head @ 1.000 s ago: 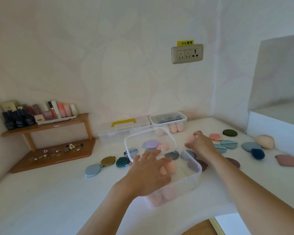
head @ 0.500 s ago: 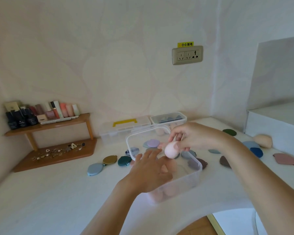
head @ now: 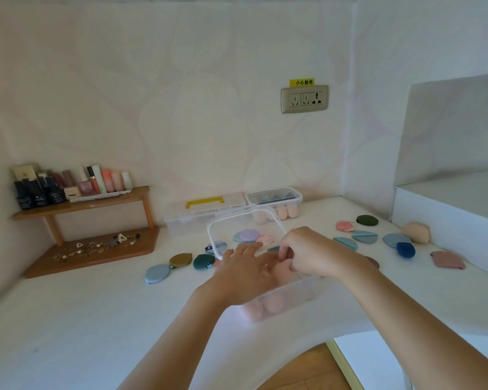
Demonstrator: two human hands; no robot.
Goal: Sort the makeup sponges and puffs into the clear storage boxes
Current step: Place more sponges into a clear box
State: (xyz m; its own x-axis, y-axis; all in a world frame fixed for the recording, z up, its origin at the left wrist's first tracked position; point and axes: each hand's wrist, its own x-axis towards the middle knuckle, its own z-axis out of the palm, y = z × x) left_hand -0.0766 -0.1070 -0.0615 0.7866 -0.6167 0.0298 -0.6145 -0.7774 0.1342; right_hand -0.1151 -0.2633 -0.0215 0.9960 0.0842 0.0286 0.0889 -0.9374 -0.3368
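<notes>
Your left hand (head: 245, 273) lies over the open clear box (head: 293, 294) in the middle of the white tabletop (head: 96, 319). Its fingers are straight and its grip is loose, with nothing in it. Your right hand (head: 313, 254) is just beside it, over the same box, with the fingers curled down. A pink sponge (head: 279, 273) sits right under those fingers, between your two hands. I cannot tell if your right grip has hold of it or only touches it. More pink sponges (head: 268, 306) lie in the bottom of the box, and you can see them through its wall. The box's lid (head: 245, 223) stands up at the back edge. Flat puffs lie on the tabletop to the left: a light blue puff (head: 157, 273), a gold puff (head: 181, 259) and a teal puff (head: 204, 260). On the right lie a dark green puff (head: 367, 220), a dark blue puff (head: 405, 249) and a big peach sponge (head: 416, 232). By the wall there is a second clear box (head: 273, 197) with its lid on, next to a case with a yellow handle (head: 206, 205). A wooden shelf (head: 82, 201) with little bottles is in the left corner.
</notes>
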